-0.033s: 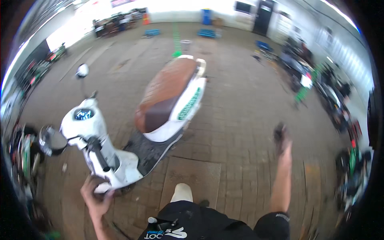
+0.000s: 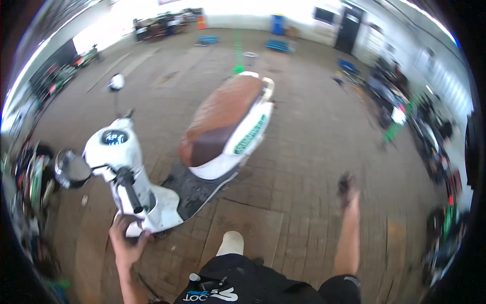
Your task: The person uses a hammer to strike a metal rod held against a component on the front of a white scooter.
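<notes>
A white scooter (image 2: 159,207) stands at my front left, with a brown quilted seat (image 2: 217,114), a small display (image 2: 114,137), a dark handlebar grip (image 2: 130,192) and a round mirror (image 2: 72,169). My left hand (image 2: 126,238) has its fingers curled on the edge of the scooter's white front panel, below the grip. My right hand (image 2: 348,190) hangs out to the right over the brick floor (image 2: 314,131), away from the scooter; it is dark and smeared, so its fingers cannot be made out.
Rows of two-wheelers and parts line the left (image 2: 33,177) and right (image 2: 425,147) sides. Farther back are blue pallets (image 2: 276,45), a blue bin (image 2: 277,25), an orange cone (image 2: 201,23) and a dark door (image 2: 348,28). A metal plate (image 2: 258,228) lies by my leg.
My right hand has swung lower and a little inward. The scooter's upper parts and the background sit farther right in view; my left hand remains on the front panel.
</notes>
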`<state>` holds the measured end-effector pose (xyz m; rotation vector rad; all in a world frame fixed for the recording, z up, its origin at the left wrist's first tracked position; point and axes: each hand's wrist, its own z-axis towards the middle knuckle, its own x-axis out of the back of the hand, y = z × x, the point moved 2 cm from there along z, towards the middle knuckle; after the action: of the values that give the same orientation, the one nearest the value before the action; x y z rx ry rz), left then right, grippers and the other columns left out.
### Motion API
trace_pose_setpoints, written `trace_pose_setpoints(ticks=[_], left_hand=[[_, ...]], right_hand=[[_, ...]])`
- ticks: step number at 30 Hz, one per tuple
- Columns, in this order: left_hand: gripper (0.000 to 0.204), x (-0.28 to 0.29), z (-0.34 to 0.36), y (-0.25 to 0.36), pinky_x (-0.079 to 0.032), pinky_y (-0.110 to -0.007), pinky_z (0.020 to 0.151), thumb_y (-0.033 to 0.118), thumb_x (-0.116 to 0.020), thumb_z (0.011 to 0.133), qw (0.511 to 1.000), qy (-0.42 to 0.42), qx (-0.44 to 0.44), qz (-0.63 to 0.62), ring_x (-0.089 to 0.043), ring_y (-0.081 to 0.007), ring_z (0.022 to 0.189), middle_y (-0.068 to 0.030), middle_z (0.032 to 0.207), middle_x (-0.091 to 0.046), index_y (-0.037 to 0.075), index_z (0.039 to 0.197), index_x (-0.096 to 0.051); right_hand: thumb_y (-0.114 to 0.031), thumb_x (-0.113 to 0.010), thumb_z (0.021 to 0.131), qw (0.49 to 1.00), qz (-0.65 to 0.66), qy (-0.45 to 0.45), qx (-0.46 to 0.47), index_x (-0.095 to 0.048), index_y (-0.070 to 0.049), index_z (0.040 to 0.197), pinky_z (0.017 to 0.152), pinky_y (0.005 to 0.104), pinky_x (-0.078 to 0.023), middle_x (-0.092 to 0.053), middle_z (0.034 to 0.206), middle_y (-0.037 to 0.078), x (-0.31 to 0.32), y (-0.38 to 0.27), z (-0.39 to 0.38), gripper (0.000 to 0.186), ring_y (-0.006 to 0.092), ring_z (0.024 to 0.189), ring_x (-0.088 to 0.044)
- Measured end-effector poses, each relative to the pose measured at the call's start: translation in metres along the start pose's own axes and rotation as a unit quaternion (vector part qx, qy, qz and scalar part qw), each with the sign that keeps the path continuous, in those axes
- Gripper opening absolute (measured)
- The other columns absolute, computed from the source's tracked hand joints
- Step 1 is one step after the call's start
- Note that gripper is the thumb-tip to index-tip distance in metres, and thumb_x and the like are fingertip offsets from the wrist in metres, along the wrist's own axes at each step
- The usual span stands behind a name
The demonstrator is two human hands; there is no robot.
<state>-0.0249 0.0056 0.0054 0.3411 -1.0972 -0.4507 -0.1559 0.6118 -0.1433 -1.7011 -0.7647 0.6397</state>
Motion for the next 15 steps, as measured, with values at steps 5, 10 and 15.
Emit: trace_pose_setpoints(ticks=[5, 10, 15], left_hand=[[0.047, -0.030, 0.014, -0.071, -0.033, -0.042, 0.092, 0.027, -0.069, 0.071, 0.940, 0.116, 0.300, 0.116, -0.042, -0.0355, 0.108, -0.0176, 0.114, -0.047, 0.006, 0.110, -0.051], [0.065, -0.057, 0.005, -0.139, -0.042, -0.035, 0.083, 0.042, -0.069, 0.067, 0.840, 0.089, 0.534, -0.043, -0.057, -0.0286, 0.094, -0.0183, 0.103, -0.060, 0.001, 0.115, -0.052], [0.059, -0.078, 0.005, -0.154, -0.048, -0.034, 0.067, 0.032, -0.077, 0.056, 0.779, 0.051, 0.615, -0.117, -0.061, -0.0217, 0.072, -0.0148, 0.084, -0.064, -0.005, 0.099, -0.061]], right_hand=[[-0.031, -0.049, 0.089, 0.941, -0.086, -0.275, -0.179, -0.054, -0.006, 0.109, 0.066, 0.0317, -0.044, -0.061, 0.093, 0.007, -0.154, 0.136, 0.040, 0.032, 0.0190, 0.075, -0.056], [-0.029, -0.050, 0.089, 0.897, -0.136, -0.376, -0.189, -0.050, -0.003, 0.115, 0.068, 0.0335, -0.045, -0.060, 0.097, 0.010, -0.267, 0.204, 0.129, 0.037, 0.0203, 0.079, -0.058], [-0.035, -0.047, 0.088, 0.902, -0.224, -0.295, -0.223, -0.055, -0.011, 0.105, 0.061, 0.0409, -0.044, -0.060, 0.084, 0.008, -0.305, 0.219, 0.264, 0.031, 0.0229, 0.068, -0.056]])
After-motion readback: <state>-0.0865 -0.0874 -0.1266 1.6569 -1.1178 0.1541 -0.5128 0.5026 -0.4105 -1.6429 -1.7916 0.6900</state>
